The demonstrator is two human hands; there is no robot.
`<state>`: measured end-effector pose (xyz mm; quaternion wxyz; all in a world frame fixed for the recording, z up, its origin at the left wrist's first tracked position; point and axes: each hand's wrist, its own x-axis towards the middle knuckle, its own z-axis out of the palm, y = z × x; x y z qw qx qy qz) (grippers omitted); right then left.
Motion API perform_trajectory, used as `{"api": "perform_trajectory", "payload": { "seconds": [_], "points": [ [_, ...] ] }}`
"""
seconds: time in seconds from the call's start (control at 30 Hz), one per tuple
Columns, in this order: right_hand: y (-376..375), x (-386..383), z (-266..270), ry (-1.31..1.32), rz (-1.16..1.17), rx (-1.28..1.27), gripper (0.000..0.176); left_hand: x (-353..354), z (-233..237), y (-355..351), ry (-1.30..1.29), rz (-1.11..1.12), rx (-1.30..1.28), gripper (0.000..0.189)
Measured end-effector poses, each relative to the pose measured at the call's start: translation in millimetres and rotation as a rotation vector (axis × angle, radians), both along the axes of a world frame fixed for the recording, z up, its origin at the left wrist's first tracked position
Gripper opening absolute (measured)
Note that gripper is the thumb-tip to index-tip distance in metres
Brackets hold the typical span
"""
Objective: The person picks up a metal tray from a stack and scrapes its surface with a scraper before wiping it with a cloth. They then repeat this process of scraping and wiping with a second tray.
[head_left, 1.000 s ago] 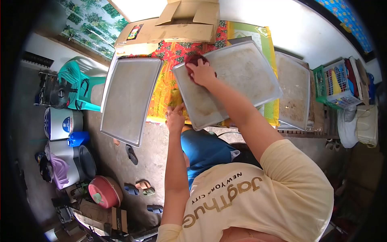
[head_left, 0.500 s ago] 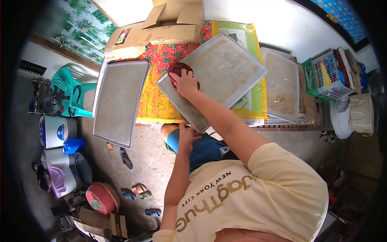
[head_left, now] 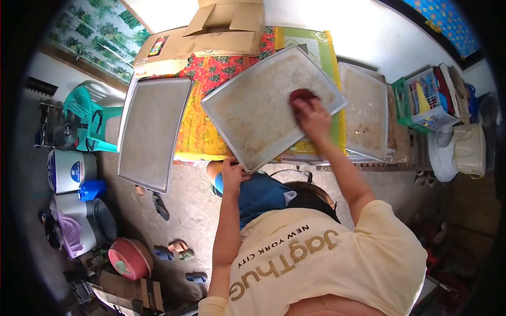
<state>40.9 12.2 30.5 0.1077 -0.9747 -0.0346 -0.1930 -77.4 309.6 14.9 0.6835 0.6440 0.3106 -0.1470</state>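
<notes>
A large metal baking tray [head_left: 263, 100] with brown stains lies at a slant on the table, its near corner reaching over the table's front edge. My right hand [head_left: 316, 122], smeared by motion, is closed on a dark red cloth [head_left: 300, 100] and presses it on the right part of the tray. My left hand [head_left: 233, 173] grips the tray at its near left edge, close to the corner. Another metal tray [head_left: 155, 131] stands to the left, overhanging the table's edge. To the right lie further stained trays [head_left: 363, 110].
A patterned red and yellow tablecloth [head_left: 203, 126] covers the table. An opened cardboard box [head_left: 226, 42] stands at the back. Plastic baskets [head_left: 429, 97] are at the right, a green chair [head_left: 95, 121] at the left. Slippers [head_left: 178, 246] and a pink basin [head_left: 126, 259] are on the floor.
My right hand has swept the cloth from the tray's left corner across to its right part. My left hand stays at the near edge.
</notes>
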Motion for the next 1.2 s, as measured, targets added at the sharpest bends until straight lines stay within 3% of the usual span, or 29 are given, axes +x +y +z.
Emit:
{"api": "perform_trajectory", "payload": {
  "seconds": [0.07,0.1,0.17,0.2,0.27,0.4,0.6,0.8,0.93,1.03,1.1,1.17,1.2],
  "points": [
    [-77,39,-22,-0.080,-0.190,-0.023,0.050,0,3,0,-0.021,0.031,0.006,0.033],
    [-97,47,4,0.248,-0.445,0.025,0.051,-1,8,1,-0.016,0.003,0.035,0.036],
    [-149,66,14,0.363,-0.647,0.031,0.051,-1,19,3,-0.009,-0.048,0.091,0.043],
    [-167,71,16,0.350,-0.705,0.030,0.052,-3,19,3,-0.173,-0.115,0.381,0.049],
    [-178,66,35,0.286,-0.706,0.265,0.054,-9,17,6,-0.487,-0.238,0.969,0.060],
    [-189,41,12,0.071,-0.505,0.549,0.058,-18,55,-17,-0.560,-0.725,1.284,0.075],
    [-170,0,1,-0.120,-0.345,0.811,0.053,0,18,-29,-0.743,-0.982,1.519,0.061],
    [-163,-25,32,-0.182,-0.288,1.070,0.048,-1,57,-30,-0.918,-0.936,1.570,0.048],
    [-158,-28,49,-0.275,-0.215,1.244,0.047,24,139,-22,-0.999,-0.857,1.435,0.042],
    [-143,-29,69,-0.305,-0.156,1.416,0.048,48,221,-11,-0.587,-0.975,1.362,0.042],
    [-134,-27,75,-0.344,-0.112,1.465,0.048,72,239,16,-0.762,-0.846,1.294,0.045],
    [-123,-21,75,-0.385,-0.079,1.419,0.049,91,269,34,-0.715,-0.723,0.639,0.048],
    [-116,-18,75,-0.405,-0.063,1.396,0.049,106,272,47,-0.778,-0.716,0.597,0.047]
  ]
}}
